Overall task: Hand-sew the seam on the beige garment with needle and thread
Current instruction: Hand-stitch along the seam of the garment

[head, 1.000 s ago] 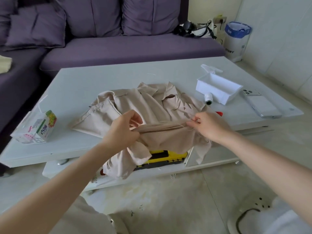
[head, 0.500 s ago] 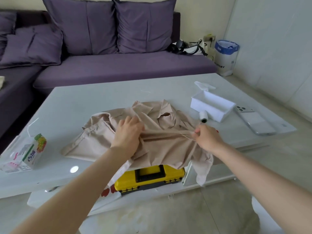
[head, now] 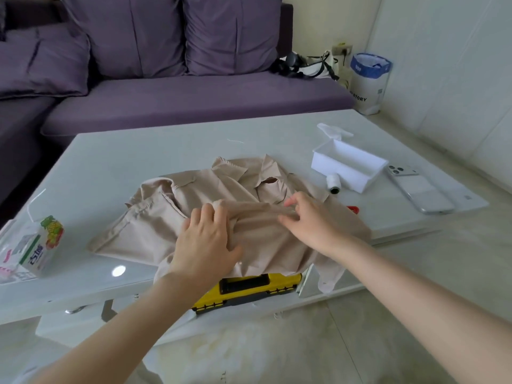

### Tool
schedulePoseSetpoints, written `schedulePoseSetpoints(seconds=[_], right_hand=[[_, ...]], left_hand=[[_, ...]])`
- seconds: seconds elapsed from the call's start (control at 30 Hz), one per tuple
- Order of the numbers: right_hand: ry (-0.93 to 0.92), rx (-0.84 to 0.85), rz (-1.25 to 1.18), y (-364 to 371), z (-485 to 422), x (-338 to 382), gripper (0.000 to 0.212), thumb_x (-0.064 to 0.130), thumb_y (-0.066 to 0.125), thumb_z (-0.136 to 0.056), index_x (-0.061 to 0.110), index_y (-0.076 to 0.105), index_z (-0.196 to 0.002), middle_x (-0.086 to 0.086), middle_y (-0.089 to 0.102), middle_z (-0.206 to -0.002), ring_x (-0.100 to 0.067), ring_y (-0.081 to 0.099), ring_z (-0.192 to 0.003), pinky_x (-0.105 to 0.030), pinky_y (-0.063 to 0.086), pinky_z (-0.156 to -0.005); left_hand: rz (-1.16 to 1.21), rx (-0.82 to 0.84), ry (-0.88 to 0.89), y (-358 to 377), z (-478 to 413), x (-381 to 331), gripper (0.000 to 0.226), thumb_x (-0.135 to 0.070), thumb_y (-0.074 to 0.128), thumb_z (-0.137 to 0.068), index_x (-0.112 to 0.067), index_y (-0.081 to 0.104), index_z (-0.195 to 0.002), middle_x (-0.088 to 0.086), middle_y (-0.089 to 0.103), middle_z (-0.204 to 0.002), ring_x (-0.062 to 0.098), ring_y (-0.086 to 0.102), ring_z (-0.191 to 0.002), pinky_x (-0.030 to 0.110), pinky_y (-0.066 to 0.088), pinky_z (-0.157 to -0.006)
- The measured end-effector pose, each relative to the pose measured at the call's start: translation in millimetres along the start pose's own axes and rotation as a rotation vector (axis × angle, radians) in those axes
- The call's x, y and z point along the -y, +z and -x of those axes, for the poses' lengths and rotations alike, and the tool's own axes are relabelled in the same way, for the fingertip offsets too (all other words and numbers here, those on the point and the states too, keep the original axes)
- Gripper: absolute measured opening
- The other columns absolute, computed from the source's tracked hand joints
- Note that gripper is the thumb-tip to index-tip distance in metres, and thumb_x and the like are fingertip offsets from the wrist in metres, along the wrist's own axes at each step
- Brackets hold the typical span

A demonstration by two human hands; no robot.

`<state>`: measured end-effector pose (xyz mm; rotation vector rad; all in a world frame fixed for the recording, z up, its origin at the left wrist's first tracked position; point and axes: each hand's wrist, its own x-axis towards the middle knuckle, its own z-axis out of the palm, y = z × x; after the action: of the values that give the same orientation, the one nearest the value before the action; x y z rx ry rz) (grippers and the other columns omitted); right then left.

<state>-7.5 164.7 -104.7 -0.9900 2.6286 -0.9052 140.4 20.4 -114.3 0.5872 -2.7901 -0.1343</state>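
— Beige garment (head: 155,217): where is it laid?
— It is spread on the white table (head: 138,156), with part hung over the near edge.
— How is it held?
— It is pressed flat by the left hand (head: 206,239), fingers straight. A fold is touched by the right hand (head: 310,220); whether it is pinched cannot be told.

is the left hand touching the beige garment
Touching. The head view shows the left hand lying flat on the beige garment, with no gap.
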Motion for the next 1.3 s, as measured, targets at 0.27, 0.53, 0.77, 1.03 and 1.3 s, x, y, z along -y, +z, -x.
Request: schedulePoseSetpoints(seconds=[0.27,0.53,0.77,1.03,1.3], right_hand=[[0.072,0.118,-0.026,36.3,-9.1,0.1,0.035,0.028,0.058,-0.092,0.011,0.051,-0.121,-0.003,0.055,-0.117,-0.020,0.053,-0.109,-0.025,0.039,-0.086],[0.047,0.100,-0.072,37.1,-12.2,-2.1,0.018,0.023,0.063,-0.089,0.012,0.058,-0.102,0.005,0.054,-0.095,-0.012,0.052,-0.093,-0.021,0.035,-0.075],[0.020,0.151,-0.082,26.8,-11.1,-7.0,0.016,0.025,0.066,-0.088,0.018,0.053,-0.082,0.016,0.046,-0.076,0.001,0.045,-0.074,-0.009,0.034,-0.057],[-0.070,-0.008,-0.105,23.4,-10.3,-7.7,0.038,0.027,0.068,-0.086,0.027,0.039,-0.061,0.008,0.037,-0.056,-0.007,0.038,-0.054,-0.016,0.034,-0.054],[-0.069,-0.043,-0.135,23.4,-13.2,-16.0,0.045,0.027,0.069,-0.085,0.030,0.034,-0.057,0.007,0.046,-0.061,-0.012,0.050,-0.067,-0.022,0.034,-0.059]], left_hand=[[-0.055,0.084,-0.092,-11.5,6.9,27.6,0.025,-0.032,0.044,-0.085,-0.016,0.062,-0.092,0.001,0.058,-0.096,0.023,0.054,-0.092,0.032,0.039,-0.079],[0.514,-0.248,-0.358,-32.4,-22.7,50.3,0.014,-0.021,0.053,-0.095,-0.009,0.058,-0.090,0.006,0.059,-0.081,0.018,0.049,-0.069,0.017,0.035,-0.060],[-0.140,-0.277,0.057,-8.0,-21.7,47.9,0.025,-0.001,0.056,-0.075,-0.007,0.066,-0.096,0.013,0.060,-0.099,0.034,0.056,-0.094,0.038,0.032,-0.084],[-0.078,-0.060,0.441,4.5,-38.6,10.1,0.042,-0.006,0.073,-0.073,-0.012,0.062,-0.113,0.003,0.066,-0.105,0.025,0.060,-0.106,0.030,0.028,-0.088],[0.208,-0.009,0.259,13.2,-58.2,0.1,0.014,-0.022,0.046,-0.098,-0.017,0.059,-0.097,0.000,0.064,-0.101,0.019,0.046,-0.100,0.028,0.027,-0.086]])
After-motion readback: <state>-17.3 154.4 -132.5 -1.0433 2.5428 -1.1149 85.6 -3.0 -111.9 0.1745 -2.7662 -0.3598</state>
